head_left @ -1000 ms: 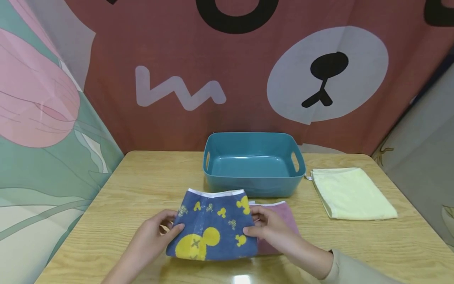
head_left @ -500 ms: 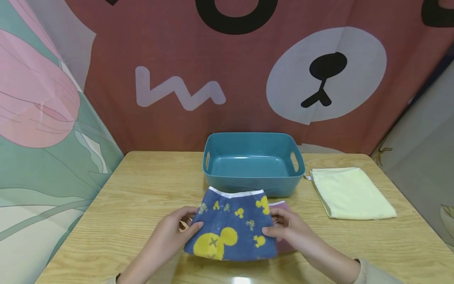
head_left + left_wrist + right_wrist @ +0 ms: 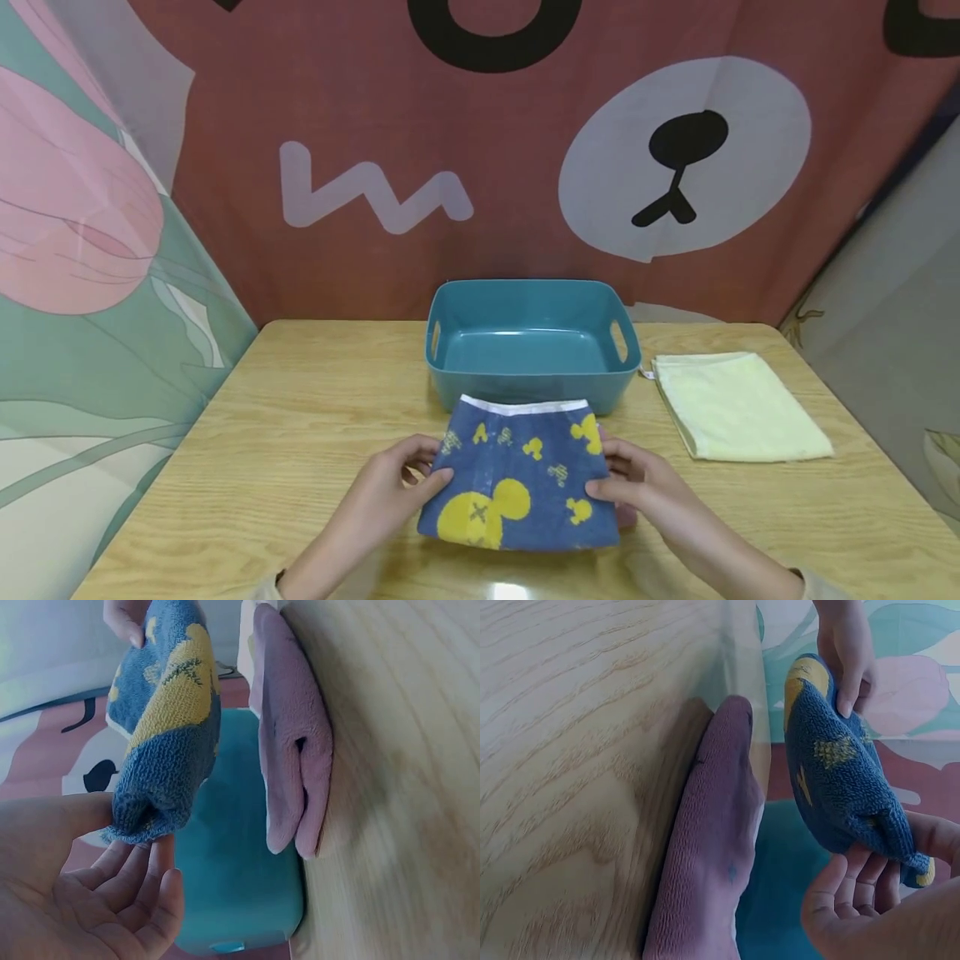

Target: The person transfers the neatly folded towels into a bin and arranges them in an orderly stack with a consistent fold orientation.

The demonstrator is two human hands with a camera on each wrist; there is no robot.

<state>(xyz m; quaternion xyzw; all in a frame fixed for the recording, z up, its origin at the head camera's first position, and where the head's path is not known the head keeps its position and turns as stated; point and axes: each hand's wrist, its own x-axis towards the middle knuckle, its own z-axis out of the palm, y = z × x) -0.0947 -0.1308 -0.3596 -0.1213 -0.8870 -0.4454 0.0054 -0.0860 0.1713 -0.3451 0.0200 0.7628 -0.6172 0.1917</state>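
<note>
A folded blue towel [image 3: 517, 475] with yellow mouse-head shapes and a white edge is held up off the table by both hands. My left hand [image 3: 401, 483] pinches its left side between thumb and fingers. On the opposite side my right hand [image 3: 648, 487] pinches it the same way. Beneath and behind it lies a folded pink towel [image 3: 296, 735] on the table, mostly hidden in the head view. Both wrist views show a gap between the blue towel and the pink one [image 3: 705, 840].
Behind the towels stands a teal basket [image 3: 532, 387] with side handle holes, its inside bare. A folded pale yellow towel [image 3: 742, 408] lies to its right on the wooden table [image 3: 300, 400]. A printed curtain [image 3: 360, 267] hangs at the back.
Both hands have carried the blue towel to the right, so it now covers nearly all of the pink towel in the head view. Basket and yellow towel stay in place.
</note>
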